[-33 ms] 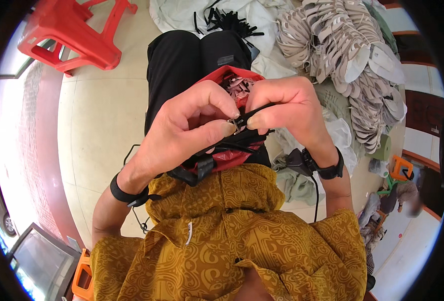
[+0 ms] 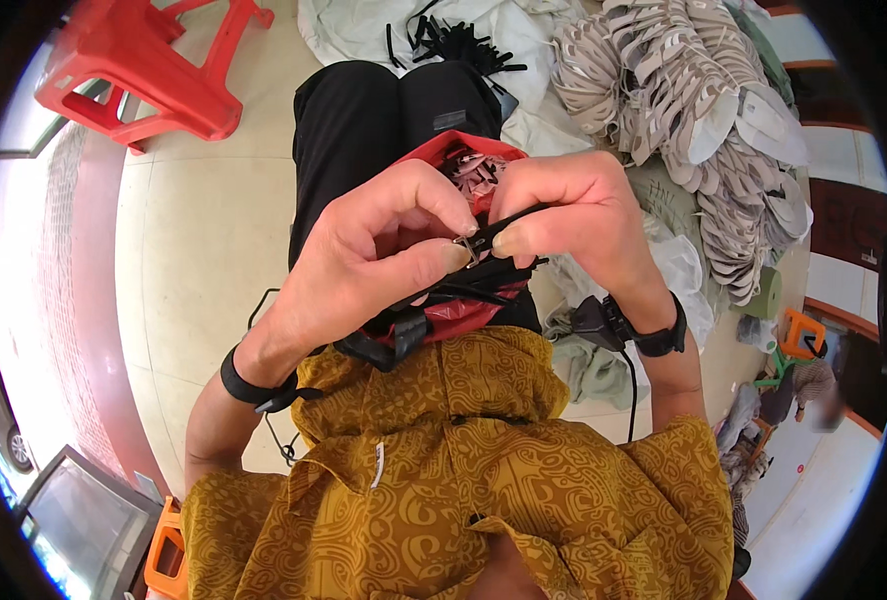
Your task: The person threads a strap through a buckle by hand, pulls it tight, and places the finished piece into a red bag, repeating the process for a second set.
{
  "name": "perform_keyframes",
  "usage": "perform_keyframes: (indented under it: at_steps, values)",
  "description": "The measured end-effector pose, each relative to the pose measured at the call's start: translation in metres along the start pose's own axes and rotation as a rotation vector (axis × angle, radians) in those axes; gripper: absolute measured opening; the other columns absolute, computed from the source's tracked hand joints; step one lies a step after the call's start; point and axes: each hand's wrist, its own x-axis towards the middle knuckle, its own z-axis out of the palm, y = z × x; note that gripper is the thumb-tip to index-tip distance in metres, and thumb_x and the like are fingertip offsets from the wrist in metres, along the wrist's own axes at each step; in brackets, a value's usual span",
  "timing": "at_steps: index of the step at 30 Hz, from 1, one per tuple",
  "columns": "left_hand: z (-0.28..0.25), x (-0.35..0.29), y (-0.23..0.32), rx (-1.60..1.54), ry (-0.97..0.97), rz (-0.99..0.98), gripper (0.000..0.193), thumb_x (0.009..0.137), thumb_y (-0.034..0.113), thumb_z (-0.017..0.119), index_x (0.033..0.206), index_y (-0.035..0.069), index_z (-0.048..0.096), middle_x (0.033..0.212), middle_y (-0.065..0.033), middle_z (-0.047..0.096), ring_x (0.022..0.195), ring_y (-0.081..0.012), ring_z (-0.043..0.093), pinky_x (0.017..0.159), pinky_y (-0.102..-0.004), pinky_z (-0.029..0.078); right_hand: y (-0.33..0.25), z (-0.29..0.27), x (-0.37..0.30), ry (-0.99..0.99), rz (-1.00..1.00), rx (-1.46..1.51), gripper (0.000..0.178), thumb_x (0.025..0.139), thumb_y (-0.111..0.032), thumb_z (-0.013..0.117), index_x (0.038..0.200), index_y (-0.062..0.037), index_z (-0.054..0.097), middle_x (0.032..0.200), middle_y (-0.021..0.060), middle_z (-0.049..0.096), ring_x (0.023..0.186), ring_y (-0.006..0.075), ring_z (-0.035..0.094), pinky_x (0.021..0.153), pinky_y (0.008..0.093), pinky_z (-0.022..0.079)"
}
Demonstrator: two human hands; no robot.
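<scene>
Over my lap, my left hand [image 2: 363,235] pinches a small metal buckle [image 2: 471,248] between thumb and forefinger. My right hand [image 2: 575,205] grips a narrow black strap [image 2: 493,236] close to the buckle; the strap meets the buckle, but I cannot tell whether it passes through it. Below the hands lies a red bag [image 2: 458,318] on my black trousers [image 2: 348,130], partly hidden by my hands. Small dark and pale pieces [image 2: 477,170] show in its opening. More black straps [image 2: 463,292] lie across the bag under my fingers.
Beyond my knees, a bunch of black strips [image 2: 458,45] lies on white cloth [image 2: 348,25]. Stacked beige shoe uppers [image 2: 693,110] are heaped at the right. A red plastic stool [image 2: 153,75] stands at far left. A cable [image 2: 632,395] hangs by my right wrist.
</scene>
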Motion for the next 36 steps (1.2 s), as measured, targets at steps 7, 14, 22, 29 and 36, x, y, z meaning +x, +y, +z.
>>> perform_keyframes:
  at_steps: [7,14,22,29,36]
  values:
    - [0.0,0.0,0.003,0.088,0.024,0.017,0.015,0.076,-0.006,0.052,0.089,0.002,0.049,0.083,0.0019,0.048,0.075,-0.0024,0.049,0.065,-0.0175,0.041,-0.001,0.001,0.0,-0.036,0.136,0.162,0.012,0.066,-0.012,0.06,0.06,-0.0016,0.06,0.051,0.0009,0.053,0.045,0.0045,0.047,0.041,0.0169,0.031]
    - [-0.001,0.0,0.005,0.072,0.038,-0.009,0.014,0.075,-0.006,0.053,0.087,0.001,0.05,0.083,0.0015,0.049,0.076,-0.003,0.049,0.066,-0.0174,0.041,-0.004,0.001,0.003,-0.047,0.161,0.127,0.013,0.065,-0.012,0.06,0.057,-0.0016,0.058,0.051,0.0011,0.053,0.044,0.0043,0.047,0.04,0.017,0.031]
    - [0.004,0.0,0.009,0.19,0.105,-0.064,0.014,0.074,-0.004,0.054,0.086,0.002,0.05,0.079,0.0028,0.049,0.069,-0.0006,0.046,0.06,-0.0154,0.039,-0.005,0.005,0.003,0.022,0.053,0.0,0.011,0.061,-0.008,0.06,0.055,-0.0005,0.055,0.047,0.0003,0.048,0.043,0.0045,0.043,0.041,0.019,0.03]
    - [0.007,-0.001,0.011,0.256,0.111,-0.07,0.014,0.073,-0.005,0.053,0.085,0.001,0.05,0.078,0.002,0.049,0.066,0.0005,0.044,0.056,-0.0148,0.038,-0.005,0.006,0.003,-0.003,0.06,0.048,0.011,0.061,-0.009,0.06,0.057,0.0002,0.057,0.047,0.0011,0.048,0.044,0.0051,0.044,0.041,0.0194,0.031]
    - [0.01,-0.002,0.014,0.265,0.126,-0.081,0.016,0.071,-0.007,0.052,0.085,0.002,0.049,0.083,-0.0011,0.052,0.075,-0.005,0.052,0.066,-0.0183,0.042,-0.005,0.007,0.002,-0.012,0.053,0.045,0.011,0.062,-0.009,0.06,0.058,0.0008,0.057,0.048,0.0014,0.049,0.044,0.0053,0.044,0.042,0.0193,0.031]
